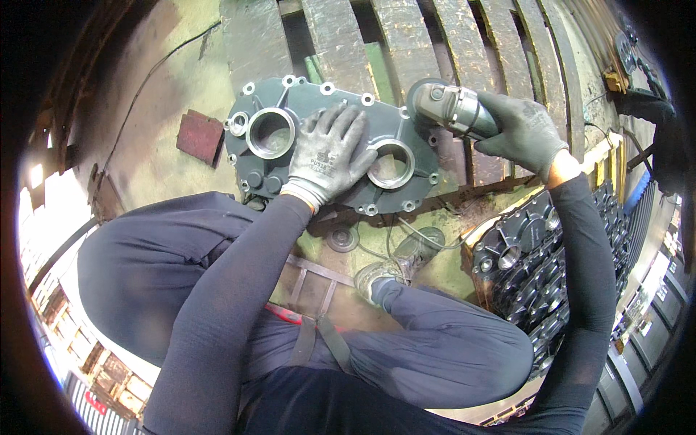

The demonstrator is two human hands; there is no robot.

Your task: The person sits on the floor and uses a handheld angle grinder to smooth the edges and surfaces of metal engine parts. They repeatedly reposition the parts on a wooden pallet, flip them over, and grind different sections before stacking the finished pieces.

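A dark grey cast metal housing cover [348, 109] lies on a wooden slatted pallet, with two large machined ring bores and small bolt holes round its rim. My left hand [328, 154], in a grey work glove, rests flat on the cover between the bores, fingers stretched out. In my right hand [523, 132], also gloved, is an angle grinder [451, 109], gripped round its body. The grinder's disc end is over the cover's right upper edge; whether the disc touches the metal I cannot tell.
The wooden pallet [413, 32] spans the top, with gaps between its slats. A reddish-brown square piece [200, 138] lies left of the cover. Stacked black castings [533, 261] stand at the right. A loose disc [342, 238], cables and my shoe [384, 275] are below the pallet.
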